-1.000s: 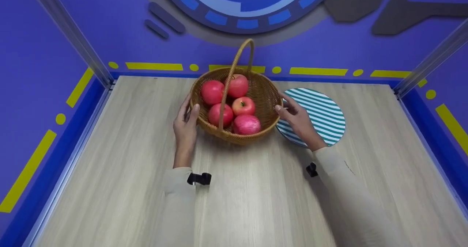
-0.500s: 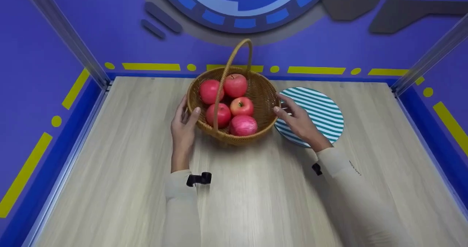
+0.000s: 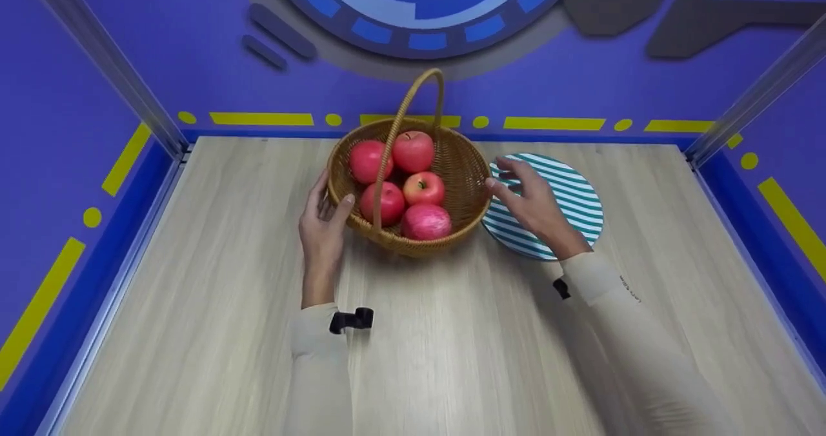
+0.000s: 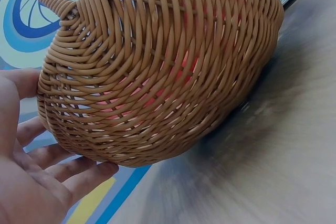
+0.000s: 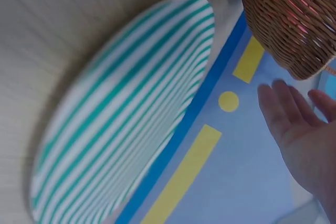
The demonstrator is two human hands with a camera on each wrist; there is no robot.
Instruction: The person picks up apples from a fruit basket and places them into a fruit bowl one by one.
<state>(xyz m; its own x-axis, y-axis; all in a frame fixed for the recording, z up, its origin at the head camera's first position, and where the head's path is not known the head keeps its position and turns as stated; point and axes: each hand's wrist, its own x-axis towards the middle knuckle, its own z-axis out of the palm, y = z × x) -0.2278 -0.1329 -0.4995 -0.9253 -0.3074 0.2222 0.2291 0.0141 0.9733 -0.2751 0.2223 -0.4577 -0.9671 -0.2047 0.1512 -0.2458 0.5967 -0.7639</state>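
A brown wicker basket (image 3: 468,184) with a tall arched handle stands near the back wall, holding several red apples (image 3: 428,222). At its left side my left hand (image 3: 322,229) holds the basket, the thumb at the rim and the fingers against the outer wall, as the left wrist view shows. My right hand (image 3: 535,207) is beside the right rim, its fingers spread; a small gap separates its fingertips from the wicker in the right wrist view. Under that hand lies a round board (image 3: 577,197) with green and white stripes.
Purple-blue panels (image 3: 213,68) with yellow marks enclose the back and both sides of the pale wooden table (image 3: 419,358). The striped board lies close by the basket's right side. Black wrist mounts (image 3: 352,320) sit on the sleeves.
My right hand has let go of the basket's rim and drawn slightly away to the right. The left hand keeps its place on the basket. The head view has shifted a little.
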